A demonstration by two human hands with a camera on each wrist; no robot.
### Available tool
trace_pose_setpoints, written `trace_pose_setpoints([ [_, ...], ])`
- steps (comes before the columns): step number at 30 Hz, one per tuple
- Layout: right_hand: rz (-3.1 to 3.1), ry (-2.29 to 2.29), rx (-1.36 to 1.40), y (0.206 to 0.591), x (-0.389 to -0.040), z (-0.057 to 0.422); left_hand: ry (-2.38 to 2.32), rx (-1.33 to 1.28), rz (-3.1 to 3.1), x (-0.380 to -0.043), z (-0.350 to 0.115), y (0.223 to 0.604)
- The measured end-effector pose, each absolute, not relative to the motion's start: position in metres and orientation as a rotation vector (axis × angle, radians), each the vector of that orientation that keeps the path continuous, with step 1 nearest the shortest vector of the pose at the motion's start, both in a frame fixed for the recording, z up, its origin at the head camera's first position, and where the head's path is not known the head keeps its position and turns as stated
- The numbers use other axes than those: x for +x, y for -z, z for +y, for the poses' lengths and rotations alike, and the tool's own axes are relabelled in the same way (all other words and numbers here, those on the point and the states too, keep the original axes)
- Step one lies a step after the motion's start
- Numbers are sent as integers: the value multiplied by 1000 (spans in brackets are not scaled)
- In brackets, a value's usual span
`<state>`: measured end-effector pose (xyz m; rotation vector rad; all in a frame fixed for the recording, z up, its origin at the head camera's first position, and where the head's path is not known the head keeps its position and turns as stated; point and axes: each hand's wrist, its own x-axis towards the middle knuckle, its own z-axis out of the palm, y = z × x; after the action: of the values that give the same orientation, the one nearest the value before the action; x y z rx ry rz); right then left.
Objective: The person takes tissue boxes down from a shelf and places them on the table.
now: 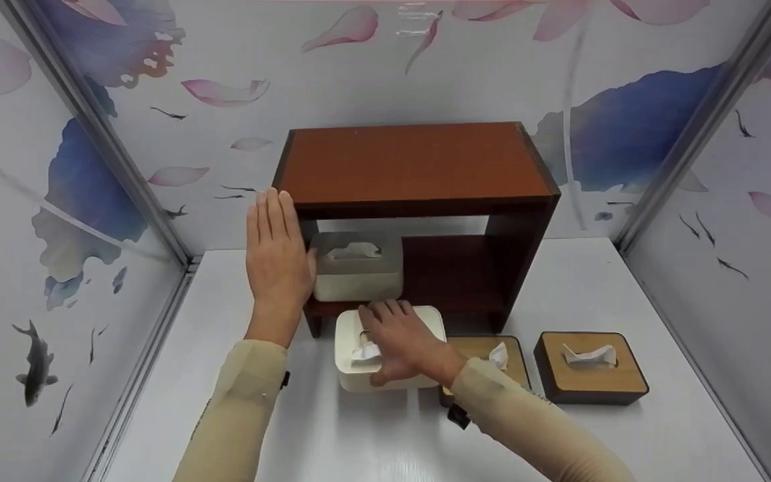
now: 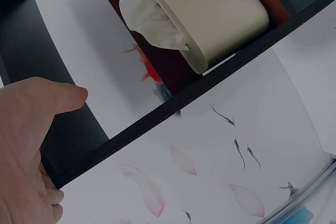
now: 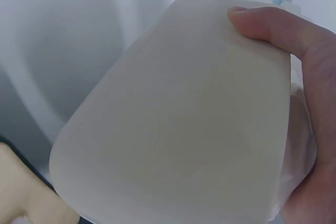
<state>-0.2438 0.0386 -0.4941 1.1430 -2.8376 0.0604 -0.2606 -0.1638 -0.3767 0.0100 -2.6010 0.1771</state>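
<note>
My left hand (image 1: 278, 261) holds the left side panel of a reddish-brown wooden shelf (image 1: 412, 164). Its fingers lie long against the outside and its thumb (image 2: 71, 97) reaches round the panel's inner side. With my right hand (image 1: 402, 341) I grip a cream tissue box (image 1: 429, 321) across its top, in front of the shelf; the thumb presses one side wall, as the right wrist view shows. My palm partly covers the white tissue in its slot. A second tissue box (image 1: 359, 286), also pale, stands inside the shelf at the left, next to my left thumb.
Two wood-topped tissue boxes with dark sides stand on the white table (image 1: 318, 435) at the right. One box (image 1: 472, 346) is partly behind my right forearm, the other box (image 1: 591, 368) lies further right. Printed wall panels (image 1: 372, 80) enclose the table at the back and both sides.
</note>
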Motion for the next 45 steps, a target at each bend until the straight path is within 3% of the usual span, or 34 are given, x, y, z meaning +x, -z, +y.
trace_pose_setpoints([
  [28,-2921,7,1061,569,-237,13,-189,18,-2619,-261,-164,377],
  [45,-2930,2,1100,582,-241,14,-175,13,-2606,-261,-165,377],
])
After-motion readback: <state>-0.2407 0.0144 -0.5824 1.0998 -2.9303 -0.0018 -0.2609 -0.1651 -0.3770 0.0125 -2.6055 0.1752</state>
